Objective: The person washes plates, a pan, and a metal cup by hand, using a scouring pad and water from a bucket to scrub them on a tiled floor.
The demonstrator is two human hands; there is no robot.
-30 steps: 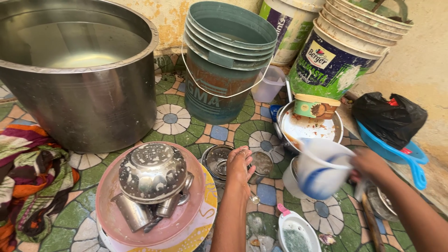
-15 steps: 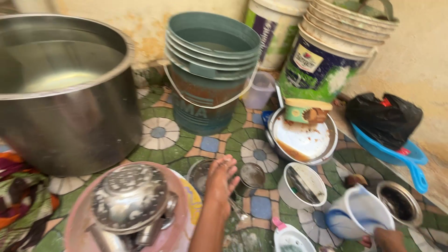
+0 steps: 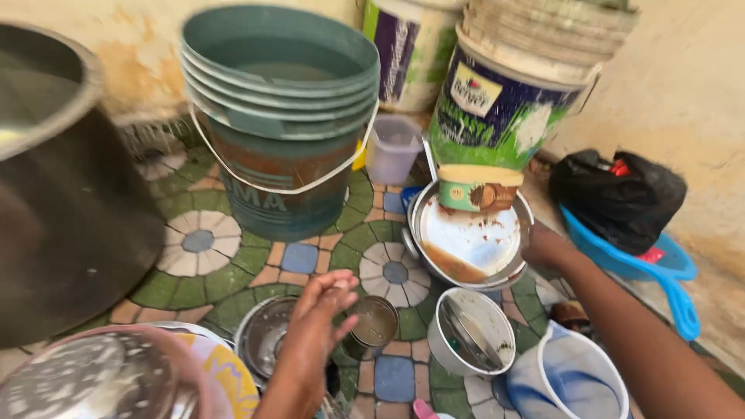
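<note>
At the far left stands one huge steel pot [image 3: 62, 194], its dark side filling that edge, and below it one upturned shiny steel bowl [image 3: 101, 384] sits on a pink-and-yellow plate [image 3: 225, 372]. Next comes a stack of teal buckets [image 3: 279, 101], four rims showing by my count, with one white wire handle hanging across the front, all on the patterned green mosaic floor [image 3: 194, 248]. In front of it the left hand [image 3: 318, 326] hovers with fingers loosely spread and curled, holding nothing, right above one small steel cup [image 3: 374, 324] and beside one shallow steel bowl [image 3: 264, 334] on the floor. Behind, one small clear plastic tub [image 3: 392, 147] stands against the wall. To the right lies one wide steel basin [image 3: 469, 244] smeared with brown sauce, a small green cup [image 3: 477, 190] resting at its back rim; the right hand [image 3: 547, 247] is at the basin's right rim, though whether it grips it I cannot tell. Behind it rise two printed paint buckets [image 3: 497, 109], the nearer one carrying a stack of pale tubs. Lower down sit one white bowl [image 3: 473, 334] with a steel lid inside and one white-and-blue jug [image 3: 570, 376]. Far right, one black bag [image 3: 617, 198] rests in a blue basin [image 3: 660, 264].
</note>
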